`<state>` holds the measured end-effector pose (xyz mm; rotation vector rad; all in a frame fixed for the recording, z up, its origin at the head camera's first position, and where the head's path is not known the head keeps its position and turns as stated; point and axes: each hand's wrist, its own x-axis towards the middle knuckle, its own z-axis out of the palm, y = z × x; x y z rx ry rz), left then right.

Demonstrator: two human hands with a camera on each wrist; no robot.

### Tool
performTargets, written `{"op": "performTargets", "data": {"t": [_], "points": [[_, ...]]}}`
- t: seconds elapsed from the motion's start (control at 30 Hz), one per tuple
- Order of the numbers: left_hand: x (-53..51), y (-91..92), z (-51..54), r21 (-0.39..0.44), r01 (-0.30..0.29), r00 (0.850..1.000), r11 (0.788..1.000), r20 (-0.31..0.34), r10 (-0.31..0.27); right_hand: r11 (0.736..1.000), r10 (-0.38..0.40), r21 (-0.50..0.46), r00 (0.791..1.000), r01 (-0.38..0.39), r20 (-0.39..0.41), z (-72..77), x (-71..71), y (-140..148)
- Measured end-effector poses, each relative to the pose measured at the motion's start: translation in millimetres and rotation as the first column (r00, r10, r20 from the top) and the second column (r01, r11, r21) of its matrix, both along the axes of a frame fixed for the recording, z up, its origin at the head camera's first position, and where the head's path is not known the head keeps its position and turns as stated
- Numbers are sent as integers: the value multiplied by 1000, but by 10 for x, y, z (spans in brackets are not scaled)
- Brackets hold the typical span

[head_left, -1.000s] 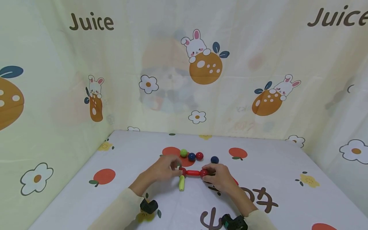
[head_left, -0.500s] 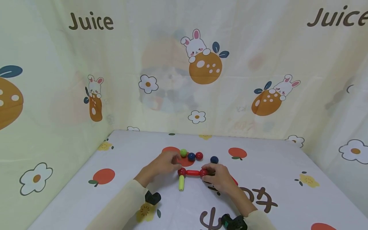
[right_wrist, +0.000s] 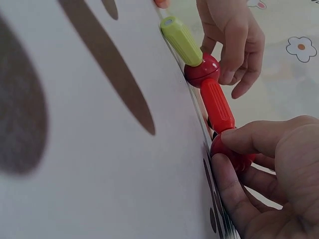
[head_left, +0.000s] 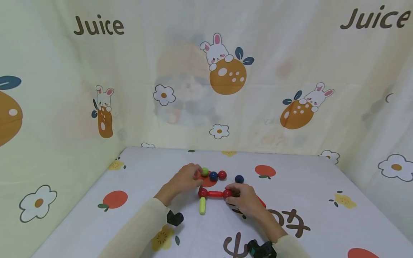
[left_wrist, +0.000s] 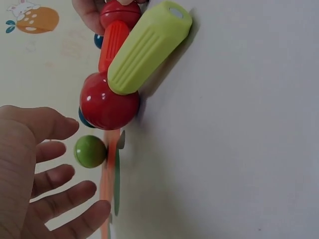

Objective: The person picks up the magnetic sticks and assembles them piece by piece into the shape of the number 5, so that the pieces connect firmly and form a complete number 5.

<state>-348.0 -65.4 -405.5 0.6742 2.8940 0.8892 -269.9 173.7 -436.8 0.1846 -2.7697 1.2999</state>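
My left hand (head_left: 186, 179) reaches past the joined pieces, its fingers spread and bent slightly beside a green ball (head_left: 204, 171); in the left wrist view a gap shows between the fingers and the green ball (left_wrist: 90, 151). A red ball (head_left: 203, 192) joins a yellow-green rod (head_left: 202, 206), pointing toward me, and a red rod (head_left: 215, 194), running right. At that rod's other end, my right hand (head_left: 246, 199) pinches a second red ball (right_wrist: 234, 152) between thumb and fingers. Another red piece (head_left: 262, 202) shows partly behind the right hand.
Behind the joined pieces lie a blue ball (head_left: 213, 176) and a loose red ball (head_left: 222, 175), close together, with another blue ball (head_left: 239, 178) farther right. A printed cloth covers the table (head_left: 145, 165), and a patterned curtain (head_left: 187, 118) stands behind it.
My left hand has let go of the left red ball and moved away from me to the green ball. The right hand keeps its hold on the other red ball.
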Motion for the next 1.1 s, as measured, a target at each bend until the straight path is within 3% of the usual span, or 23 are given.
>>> {"op": "performTargets", "data": {"t": [0.17, 0.37, 0.5, 0.83, 1.1], "points": [[-61, 27, -8, -24, -52, 999, 998, 8, 52, 1000, 0, 4, 1000, 0, 5, -1, 1, 0], [-169, 57, -95, -59, -77, 997, 995, -7, 77, 1000, -2, 4, 1000, 2, 0, 1, 9, -4], [-180, 99, -114, -88, -84, 997, 993, -10, 83, 1000, -4, 7, 1000, 4, -4, 3, 13, -12], [-210, 167, -112, -173, 12, 1000, 985, -19, -16, 1000, -4, 12, 1000, 4, 2, -6, 6, 0], [-215, 192, -68, -162, -41, 999, 986, -24, 37, 1000, -8, 12, 1000, 8, -7, -11, -1, 4]]}}
